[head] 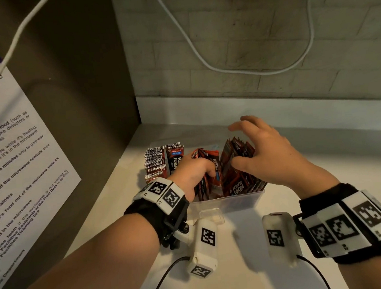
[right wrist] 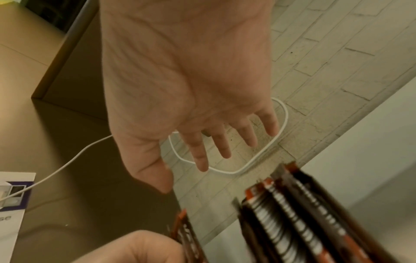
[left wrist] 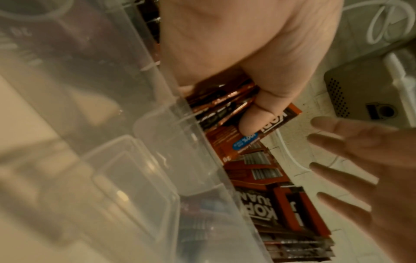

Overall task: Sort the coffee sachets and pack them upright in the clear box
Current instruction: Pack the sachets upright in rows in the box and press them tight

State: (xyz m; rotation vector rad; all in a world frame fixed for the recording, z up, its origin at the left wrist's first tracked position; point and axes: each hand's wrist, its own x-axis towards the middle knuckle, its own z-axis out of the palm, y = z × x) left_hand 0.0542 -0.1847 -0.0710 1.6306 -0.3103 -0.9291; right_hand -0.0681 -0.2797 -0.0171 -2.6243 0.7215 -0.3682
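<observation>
- The clear box [head: 227, 202] is sitting on the pale counter [head: 326, 166] near the corner, with the sachets standing on edge inside it.
- The left hand [head: 191, 171] is reaching down into the box, its fingers and thumb curling round a bundle of red sachets [head: 206, 166]; from the left wrist view the thumb [left wrist: 254, 121] is pressing on the front sachet's face.
- The right hand [head: 264, 151] is hovering over the right-hand group of sachets [head: 240, 162], which is leaning to the right, fingers spread and straight, grasping nothing. Whether its thumb is touching that group I cannot tell.
- A further row of sachets [head: 155, 163], showing white barcoded edges, is standing at the left, just behind the left hand.
- A white cable [head: 199, 57] is looping down the tiled wall [head: 255, 33] behind the counter.
- A printed notice [head: 7, 166] is hanging on the dark panel to the left.
- Both wrists are wearing black bands with white marker blocks.
</observation>
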